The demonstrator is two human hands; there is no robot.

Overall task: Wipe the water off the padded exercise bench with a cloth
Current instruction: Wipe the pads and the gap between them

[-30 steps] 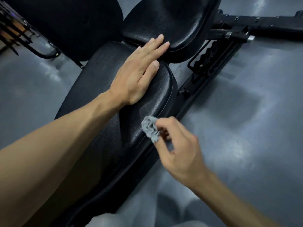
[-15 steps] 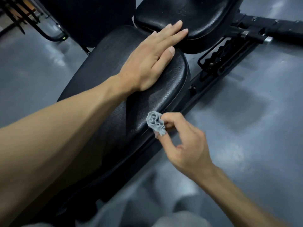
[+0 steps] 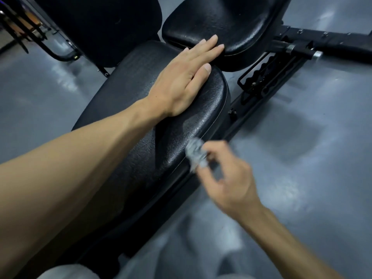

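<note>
The black padded bench pad (image 3: 128, 101) runs from the lower left up to the centre. My left hand (image 3: 181, 81) lies flat on its far end, fingers straight, fingertips reaching the second black pad (image 3: 221, 19) behind it. My right hand (image 3: 227, 178) pinches a small crumpled grey cloth (image 3: 196, 154) in its fingertips. The cloth sits against the pad's right edge seam. Both the right hand and the cloth are blurred with motion.
The bench's black metal frame with a toothed adjuster (image 3: 263, 81) runs along the right of the pad. A black bar (image 3: 332, 43) crosses the upper right. Another dark seat back (image 3: 100, 27) and a curved tube (image 3: 60, 55) stand at upper left. Grey glossy floor (image 3: 302, 158) surrounds everything.
My right hand and the cloth have shifted slightly along the pad's right edge and are now motion-blurred. My left hand stays flat on the pad.
</note>
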